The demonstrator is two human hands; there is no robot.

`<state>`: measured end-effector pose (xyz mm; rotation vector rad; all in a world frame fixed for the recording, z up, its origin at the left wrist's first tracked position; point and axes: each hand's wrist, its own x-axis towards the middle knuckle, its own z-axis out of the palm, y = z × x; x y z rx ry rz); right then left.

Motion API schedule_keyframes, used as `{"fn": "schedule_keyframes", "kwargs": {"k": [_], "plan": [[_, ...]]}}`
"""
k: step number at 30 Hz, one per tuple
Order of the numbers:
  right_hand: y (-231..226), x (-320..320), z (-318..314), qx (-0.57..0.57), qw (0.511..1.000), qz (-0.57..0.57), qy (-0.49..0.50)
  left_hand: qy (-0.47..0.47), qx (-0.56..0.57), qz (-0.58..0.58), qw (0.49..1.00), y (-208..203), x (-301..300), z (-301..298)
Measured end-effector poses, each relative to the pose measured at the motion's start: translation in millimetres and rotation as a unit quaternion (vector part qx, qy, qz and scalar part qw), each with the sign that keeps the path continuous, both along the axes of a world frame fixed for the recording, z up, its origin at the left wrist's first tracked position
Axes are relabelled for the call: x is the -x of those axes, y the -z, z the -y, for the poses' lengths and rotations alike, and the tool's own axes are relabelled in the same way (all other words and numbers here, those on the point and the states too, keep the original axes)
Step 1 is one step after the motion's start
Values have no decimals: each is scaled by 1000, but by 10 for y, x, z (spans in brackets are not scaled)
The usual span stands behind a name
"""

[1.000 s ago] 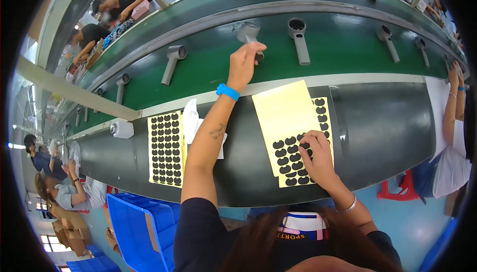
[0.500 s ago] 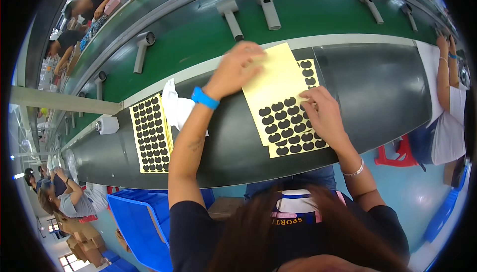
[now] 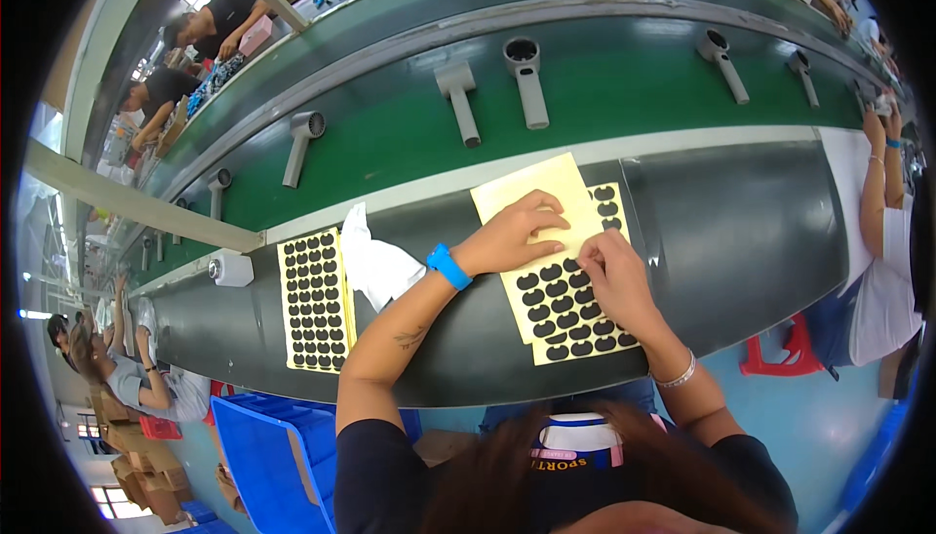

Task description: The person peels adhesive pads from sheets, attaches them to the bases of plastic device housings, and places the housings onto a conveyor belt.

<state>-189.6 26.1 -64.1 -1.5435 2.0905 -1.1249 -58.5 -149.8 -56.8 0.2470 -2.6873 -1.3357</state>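
Note:
Two overlapping yellow sheets lie before me on the dark bench. The upper sticker sheet (image 3: 534,183) has a bare far part and rows of black, notched oval stickers (image 3: 556,306) on its near part. Under it, the lower sticker sheet (image 3: 622,204) shows more black ovals along its right and near edges. My left hand (image 3: 517,234), with a blue wristband, rests on the bare part, its fingers curved and apart, holding nothing visible. My right hand (image 3: 621,285) is closed in a pinch over the sticker rows; what lies between its fingertips is too small to make out.
Left of me lie a stack of sticker sheets (image 3: 314,305), crumpled white material (image 3: 375,261) and a white container (image 3: 231,269). Beyond, grey handheld fan-like devices (image 3: 527,85) lie on a green conveyor (image 3: 390,134). Below stands a blue crate (image 3: 273,446). Other people sit at both sides.
My left hand has come from the upper sheet's far left edge nearer and onto its bare part. My right fingers have drawn together into a pinch. The whole view has shifted.

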Motion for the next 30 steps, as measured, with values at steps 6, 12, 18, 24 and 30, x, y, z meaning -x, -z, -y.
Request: {"fn": "schedule_keyframes", "kwargs": {"k": [6,12,18,24,30], "plan": [[9,201,-72,40,957,281,-58,-54,-30,33,998,-130,271,276],[64,214,-61,25,954,296,-30,-427,241,56,870,99,861,938],[-47,270,-176,76,978,192,25,-488,-90,-115,861,39,933,1155],[-301,177,-292,147,976,158,17,-359,-172,-369,840,-574,607,689],[-519,32,-508,153,958,239,24,-308,-107,-355,876,-805,-123,-458]]}}
